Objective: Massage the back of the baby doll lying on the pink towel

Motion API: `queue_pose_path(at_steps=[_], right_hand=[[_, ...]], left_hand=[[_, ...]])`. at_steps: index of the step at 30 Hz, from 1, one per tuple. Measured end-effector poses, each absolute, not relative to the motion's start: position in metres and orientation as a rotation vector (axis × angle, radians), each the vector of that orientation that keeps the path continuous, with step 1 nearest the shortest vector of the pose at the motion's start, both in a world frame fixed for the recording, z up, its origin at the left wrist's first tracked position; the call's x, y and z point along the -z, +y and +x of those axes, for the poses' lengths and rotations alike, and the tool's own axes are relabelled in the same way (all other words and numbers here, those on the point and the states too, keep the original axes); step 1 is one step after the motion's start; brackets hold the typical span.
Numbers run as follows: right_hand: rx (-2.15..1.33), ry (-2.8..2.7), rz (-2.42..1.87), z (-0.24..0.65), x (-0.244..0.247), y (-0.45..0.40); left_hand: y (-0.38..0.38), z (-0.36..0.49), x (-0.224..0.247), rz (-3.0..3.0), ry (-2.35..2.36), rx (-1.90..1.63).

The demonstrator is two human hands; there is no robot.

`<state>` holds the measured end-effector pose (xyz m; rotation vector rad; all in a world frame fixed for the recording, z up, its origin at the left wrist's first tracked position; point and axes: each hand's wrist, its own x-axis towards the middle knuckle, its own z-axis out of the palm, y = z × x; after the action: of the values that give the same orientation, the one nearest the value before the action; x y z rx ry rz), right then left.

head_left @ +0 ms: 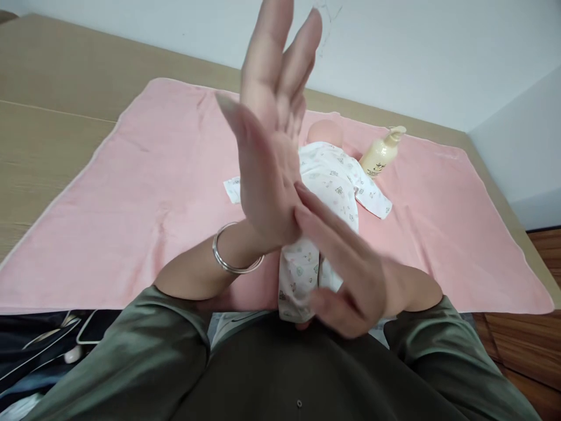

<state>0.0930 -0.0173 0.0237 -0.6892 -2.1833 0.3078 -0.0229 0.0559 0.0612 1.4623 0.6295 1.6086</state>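
Note:
My left hand [272, 158], with a silver bangle [236, 270] at its wrist, is raised upright with the palm showing and the fingers stretched out. The fingertips of my right hand [350, 269] touch the heel of that palm; its fingers are extended, the thumb stands apart, and nothing is held. Behind and below both hands a baby doll [328, 181] in a white printed outfit lies on a pink blanket [188, 169]. Its rounded head [325, 133] points away from me, and my hands hide part of its body. Beside its arm is a cream pump bottle [382, 153].
The blanket covers much of a wooden table [52, 64] that meets a white wall [416, 52]. At lower left, below the table edge, are a phone [94, 327] and dark cloth with cords. Brown wooden furniture [526, 345] stands at lower right.

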Motion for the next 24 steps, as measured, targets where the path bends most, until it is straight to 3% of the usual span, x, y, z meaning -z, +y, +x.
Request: queue_pose_path(at_steps=[3, 7, 12, 20, 24], right_hand=[[-0.276, -2.051, -0.902, 0.107, -0.020, 0.015], [-0.277, -2.019, -1.441, 0.115, 0.002, 0.071], [-0.305, -2.247, -1.675, 0.118, 0.033, 0.117], [-0.146, -1.960, -2.105, 0.132, 0.045, 0.127], [-0.063, -2.108, -2.038, 0.117, 0.046, 0.113]], left_hand=[[0.089, -0.013, -0.042, 1.367, 0.566, -1.728], [0.136, 0.011, 0.011, 1.380, 0.951, -1.499], [0.161, 0.023, 0.059, 1.554, 1.236, -1.361], [0.165, 0.017, 0.077, 1.813, 1.286, -1.292], [0.166, 0.012, 0.078, 1.956, 1.228, -1.208]])
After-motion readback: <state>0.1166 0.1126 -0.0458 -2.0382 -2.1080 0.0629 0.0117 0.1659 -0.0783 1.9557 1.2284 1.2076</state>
